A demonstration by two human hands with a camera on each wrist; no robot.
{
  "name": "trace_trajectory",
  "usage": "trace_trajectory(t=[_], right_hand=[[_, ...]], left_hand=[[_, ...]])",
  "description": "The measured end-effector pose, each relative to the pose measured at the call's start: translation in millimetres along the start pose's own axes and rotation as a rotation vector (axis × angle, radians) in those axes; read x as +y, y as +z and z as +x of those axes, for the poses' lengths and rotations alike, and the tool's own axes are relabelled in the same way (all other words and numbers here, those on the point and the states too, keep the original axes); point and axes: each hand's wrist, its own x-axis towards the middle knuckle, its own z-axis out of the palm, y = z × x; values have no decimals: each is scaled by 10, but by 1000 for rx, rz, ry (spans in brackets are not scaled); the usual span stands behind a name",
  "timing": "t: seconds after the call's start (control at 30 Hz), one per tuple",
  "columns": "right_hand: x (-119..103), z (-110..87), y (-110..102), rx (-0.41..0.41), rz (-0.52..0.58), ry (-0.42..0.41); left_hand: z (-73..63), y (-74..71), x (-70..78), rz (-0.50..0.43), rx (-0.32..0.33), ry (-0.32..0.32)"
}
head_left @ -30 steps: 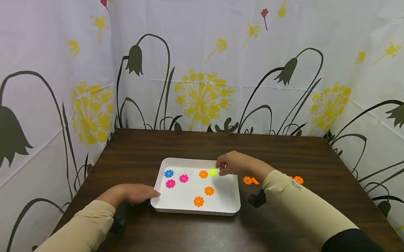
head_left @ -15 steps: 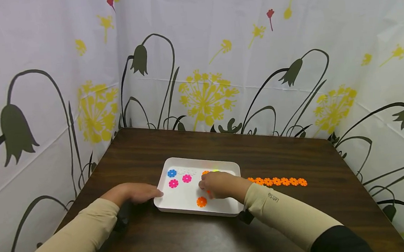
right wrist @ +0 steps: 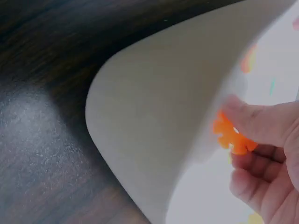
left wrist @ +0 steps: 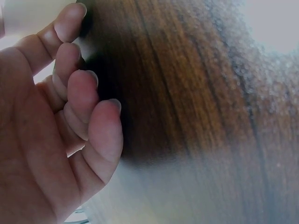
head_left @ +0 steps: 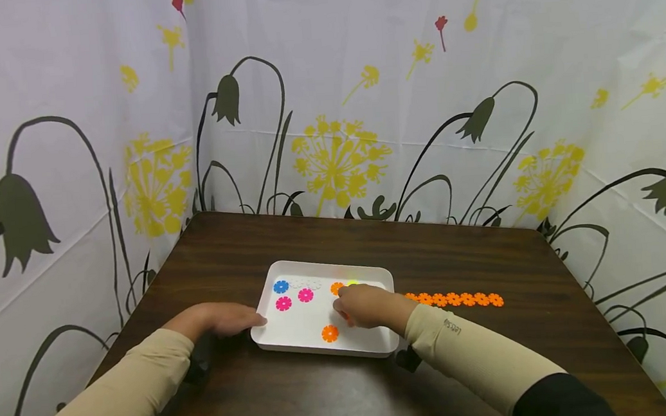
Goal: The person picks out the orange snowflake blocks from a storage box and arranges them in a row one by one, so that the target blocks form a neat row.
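A white tray [head_left: 295, 330] lies on the table, holding several notched snowflake discs. My right hand [head_left: 365, 305] reaches into its right half. In the right wrist view, thumb and fingers pinch an orange disc [right wrist: 229, 135] just over the tray floor. Near that hand are another orange disc [head_left: 337, 288], a partly covered yellow disc [head_left: 352, 283] and an orange disc [head_left: 329, 333] towards the front. My left hand [head_left: 230, 318] is at the tray's left edge, thumb touching the rim. Its other fingers [left wrist: 83, 93] are loosely bent beside the dark table top.
A row of orange discs [head_left: 468, 299] lies on the table [head_left: 346, 400] right of the tray, partly behind the right forearm. In the tray's left part are a blue disc [head_left: 281, 287], two pink discs [head_left: 305, 295] and some white discs. A flower-printed curtain [head_left: 312, 74] hangs behind.
The right hand has moved left and forward from near the yellow disc onto an orange disc, which it now pinches. The row at the right has come into view. The left hand stays at the rim.
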Motion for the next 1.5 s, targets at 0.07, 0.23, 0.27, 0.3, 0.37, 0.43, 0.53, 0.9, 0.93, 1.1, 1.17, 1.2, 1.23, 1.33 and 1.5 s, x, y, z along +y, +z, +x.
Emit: trace_trajectory(t=[0.07,0.23,0.27,0.3,0.37,0.43,0.53,0.9,0.93,1.1,1.17,1.2,1.23,1.33,1.5], right_hand=[[44,-21,-22,-25,103,36],[265,-118,-85,-46,617,145],[322,-153,-106,-44,722,160],[382,-192,-125,-33,813,170],[522,-284,-160,-5,954,177],[655,-403,-194,27,1068,199],[876,-610,-205,84,1218,238],[1886,-1494,199,273,1160,483],[1960,-1577,257,285,1148,514],[2214,-1917,517,301,1045,620],[2271,-2013,604,292,1016,639],[2290,-2056,640,288,1014,649],[2304,-2094,674,281,1016,658],[2342,-2187,766,254,1049,697],[2364,-2277,891,228,1058,751]], left_hand=[[6,5,-6,0,1,-1],[17,5,-12,6,0,-2],[18,4,-13,5,-1,-4],[18,3,-13,5,-1,-5],[15,0,-10,7,-2,-2],[8,-3,-2,9,-1,-2],[-2,-8,12,16,0,3],[-10,-5,15,10,4,-2],[-10,-5,18,14,3,-1],[-20,-5,26,16,4,-3],[-27,-5,27,12,4,-4],[-30,-6,27,11,4,-4],[-32,-7,28,8,4,-6],[-32,-11,29,5,4,-10],[-9,-14,28,2,1,-15]])
